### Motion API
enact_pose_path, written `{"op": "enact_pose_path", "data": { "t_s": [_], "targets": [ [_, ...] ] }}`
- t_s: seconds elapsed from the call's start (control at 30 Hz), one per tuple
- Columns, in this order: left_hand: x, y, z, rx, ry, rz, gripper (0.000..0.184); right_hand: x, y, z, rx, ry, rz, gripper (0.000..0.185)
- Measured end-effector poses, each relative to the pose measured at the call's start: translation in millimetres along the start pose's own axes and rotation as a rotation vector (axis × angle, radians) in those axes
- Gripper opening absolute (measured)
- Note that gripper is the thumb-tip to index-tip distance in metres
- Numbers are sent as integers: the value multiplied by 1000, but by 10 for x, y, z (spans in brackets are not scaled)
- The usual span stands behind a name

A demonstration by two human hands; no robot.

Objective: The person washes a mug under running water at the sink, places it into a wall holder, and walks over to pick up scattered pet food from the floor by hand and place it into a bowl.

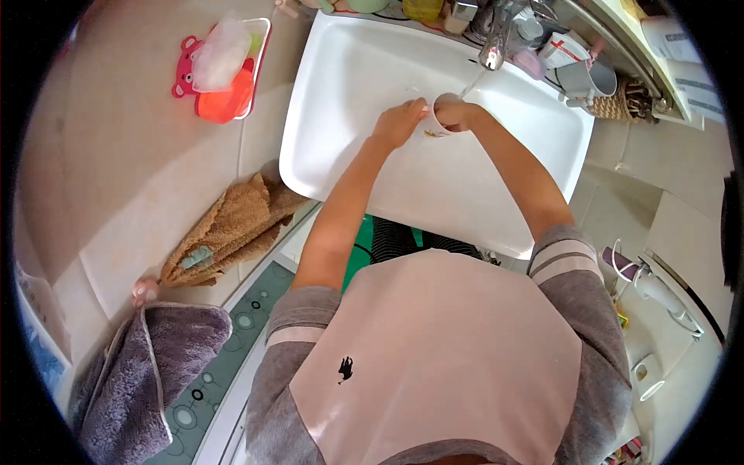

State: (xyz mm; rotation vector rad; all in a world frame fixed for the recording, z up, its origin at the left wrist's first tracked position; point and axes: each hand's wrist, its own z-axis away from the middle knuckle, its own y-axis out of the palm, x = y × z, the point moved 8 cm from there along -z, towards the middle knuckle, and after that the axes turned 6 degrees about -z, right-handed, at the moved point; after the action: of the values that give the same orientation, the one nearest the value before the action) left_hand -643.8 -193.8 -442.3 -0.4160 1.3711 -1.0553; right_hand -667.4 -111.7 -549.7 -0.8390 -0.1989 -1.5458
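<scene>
A white cup (447,99) is held over the white sink (341,85), its mouth tilted toward me. A small gold-brown pattern shows low on its outside. My left hand (400,124) grips the cup from the left, fingers closed at its side. My right hand (457,116) reaches into the mouth of the cup, and its fingers are hidden inside. Whether it holds anything there cannot be seen. Just behind the cup, a thin stream of water runs from the metal faucet (494,53).
Bottles, a grey mug (593,80) and a woven basket (612,108) crowd the ledge behind the sink. On the left wall hang a red bear-shaped soap holder (225,101), a brown towel (225,225) and a purple-grey towel (182,341). A white hair dryer (659,291) hangs at the right.
</scene>
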Motion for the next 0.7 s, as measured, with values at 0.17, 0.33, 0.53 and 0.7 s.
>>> {"op": "enact_pose_path", "data": {
  "t_s": [0.17, 0.33, 0.53, 0.7],
  "targets": [
    [-3, 83, -327, -91, 208, 98, 19, -455, -53, 15, -328, 34, -1893, 18],
    [122, 94, -232, 3, 97, 97, 17, -408, -33, -23, -442, 60, -1674, 14],
    [52, 106, -374, 34, 223, 77, 17, -302, -161, -167, -489, -613, -202, 21],
    [148, 200, -316, 94, 152, 82, 18, 465, -289, 335, -141, -287, 658, 11]
  ]
}}
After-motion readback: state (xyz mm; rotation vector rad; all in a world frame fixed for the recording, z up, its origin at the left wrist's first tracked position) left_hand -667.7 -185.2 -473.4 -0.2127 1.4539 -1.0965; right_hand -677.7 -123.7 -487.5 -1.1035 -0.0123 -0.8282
